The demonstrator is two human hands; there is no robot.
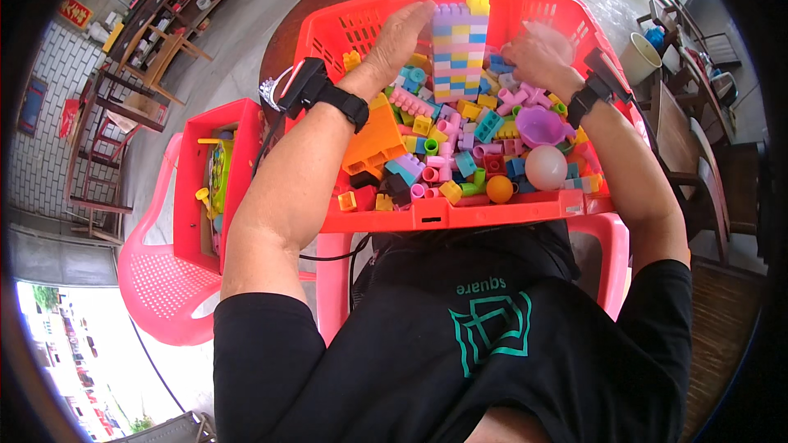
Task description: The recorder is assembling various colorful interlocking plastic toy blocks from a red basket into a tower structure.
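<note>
Loose blocks (460,152) crowd our red basket (345,29), the tall block tower (459,51) rising mid-basket. We find open passage only above the pile, between the basket walls.

You are working in bright, even daylight, and colours come through saturated, especially the red basket (525,203) and the pink chair (156,287). The strongest light sits at the lower left, where the street scene washes out to near white. Shadows are soft; your black shirt (460,344) reads as a dark, low-detail mass. The fisheye lens bends straight edges toward the rim, and a black vignette rings the frame. The centre is sharp, while the edges smear slightly.
</note>
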